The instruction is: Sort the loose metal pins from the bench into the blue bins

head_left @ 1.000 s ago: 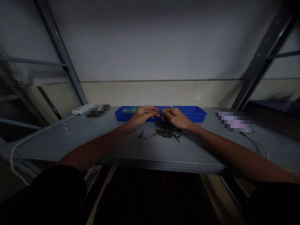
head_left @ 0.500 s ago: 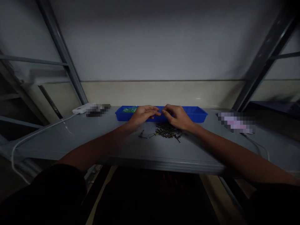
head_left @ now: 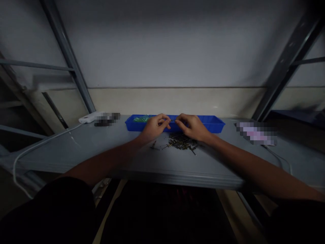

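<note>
Thin piece: a small dark sliver [head_left: 173, 120], held between the two hands above the near part of the blue tray; too small to tell its exact form.
Left hand [head_left: 153, 126]: thumb and forefinger closed on one end of the thin piece, the other fingers curled.
Right hand [head_left: 192, 126]: thumb and forefinger pinched at the other end, the remaining fingers bent and partly hidden.
Metal parts: a heap of slim pieces [head_left: 180, 142] on the grey tabletop [head_left: 142, 162], below and between the hands, in front of the tray.
Stray parts: a few pieces [head_left: 154, 146] lying just left of the heap.
Blue tray [head_left: 212, 125]: long and low, behind the heap, with a green plastic bag [head_left: 141, 119] in its left end.
Left side: a white device [head_left: 87, 118] with a white cable [head_left: 50, 136], beside a pixelated dark item [head_left: 105, 120].
Right side: a pixelated pink and lilac item [head_left: 255, 133], a cable [head_left: 278, 156] near it.
Back: a two-tone wall [head_left: 175, 98] between grey metal posts [head_left: 281, 69].
</note>
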`<move>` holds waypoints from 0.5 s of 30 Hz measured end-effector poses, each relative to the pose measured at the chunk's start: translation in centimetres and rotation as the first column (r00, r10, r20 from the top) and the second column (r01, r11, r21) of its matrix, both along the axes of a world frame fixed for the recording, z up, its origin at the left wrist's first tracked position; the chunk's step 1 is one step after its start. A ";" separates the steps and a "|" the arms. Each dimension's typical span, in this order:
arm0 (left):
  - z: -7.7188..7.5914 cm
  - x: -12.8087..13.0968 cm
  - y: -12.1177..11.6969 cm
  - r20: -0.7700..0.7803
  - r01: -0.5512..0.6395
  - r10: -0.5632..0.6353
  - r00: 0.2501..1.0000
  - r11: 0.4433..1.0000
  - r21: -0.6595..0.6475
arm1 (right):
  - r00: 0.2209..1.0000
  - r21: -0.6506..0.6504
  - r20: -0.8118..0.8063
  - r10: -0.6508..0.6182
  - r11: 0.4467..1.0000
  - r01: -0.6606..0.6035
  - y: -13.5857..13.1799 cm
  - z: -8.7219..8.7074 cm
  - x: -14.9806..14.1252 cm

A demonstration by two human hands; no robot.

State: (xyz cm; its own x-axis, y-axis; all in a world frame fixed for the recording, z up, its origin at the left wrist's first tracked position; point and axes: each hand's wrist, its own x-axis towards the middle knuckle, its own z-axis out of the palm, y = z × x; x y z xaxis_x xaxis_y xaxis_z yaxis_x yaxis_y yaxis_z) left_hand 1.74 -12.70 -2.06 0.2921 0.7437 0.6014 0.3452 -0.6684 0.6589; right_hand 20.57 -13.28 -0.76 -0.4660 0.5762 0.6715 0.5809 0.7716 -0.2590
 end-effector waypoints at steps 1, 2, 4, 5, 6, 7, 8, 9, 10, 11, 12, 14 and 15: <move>0.1 0.0 -0.1 -0.018 -0.002 0.002 1.000 1.000 0.000 | 1.000 0.017 0.012 -0.007 1.000 0.006 0.0 0.1 0.0; 0.2 0.0 -0.1 -0.049 0.002 -0.002 0.999 1.000 -0.003 | 1.000 0.032 0.020 -0.017 0.999 0.016 0.1 0.2 0.1; 0.7 -0.2 -0.1 -0.144 -0.002 0.002 0.990 1.000 -0.001 | 0.998 0.057 0.023 -0.060 0.997 0.059 0.3 0.6 0.5; 1.0 -0.5 -0.1 -0.196 -0.011 0.013 0.981 1.000 0.008 | 0.995 0.075 0.014 -0.097 0.993 0.096 0.5 0.9 0.8; 1.4 -0.9 -0.1 -0.247 -0.023 0.027 0.969 1.000 0.018 | 0.990 0.096 0.002 -0.141 0.985 0.140 0.7 1.3 1.3; 1.8 -1.5 0.0 -0.290 -0.035 0.040 0.956 0.999 0.024 | 0.981 0.120 -0.016 -0.193 0.974 0.194 1.1 1.7 1.8; 2.3 -2.2 0.0 -0.337 -0.031 0.034 0.941 0.999 0.013 | 0.968 0.143 -0.032 -0.247 0.958 0.249 1.5 2.0 2.5; 2.7 -2.9 0.1 -0.402 -0.009 -0.007 0.916 0.999 -0.037 | 0.951 0.156 -0.045 -0.304 0.939 0.308 1.9 2.3 3.2; 3.1 -3.6 0.1 -0.470 0.009 -0.061 0.881 0.994 -0.112 | 0.927 0.158 -0.061 -0.369 0.914 0.374 2.4 2.6 3.9; 3.3 -4.3 0.1 -0.539 0.031 -0.143 0.830 0.977 -0.212 | 0.899 0.143 -0.072 -0.432 0.887 0.438 2.8 2.8 4.7; 3.5 -4.8 0.0 -0.587 0.044 -0.221 0.778 0.953 -0.300 | 0.868 0.120 -0.077 -0.491 0.859 0.497 3.2 2.9 5.4; 3.6 -5.5 -0.1 -0.638 0.074 -0.330 0.696 0.917 -0.393 | 0.804 0.064 -0.065 -0.592 0.801 0.595 4.0 3.1 6.7; 3.6 -5.7 -0.1 -0.653 0.095 -0.362 0.665 0.908 -0.407 | 0.773 0.035 -0.054 -0.632 0.772 0.634 4.2 3.1 7.1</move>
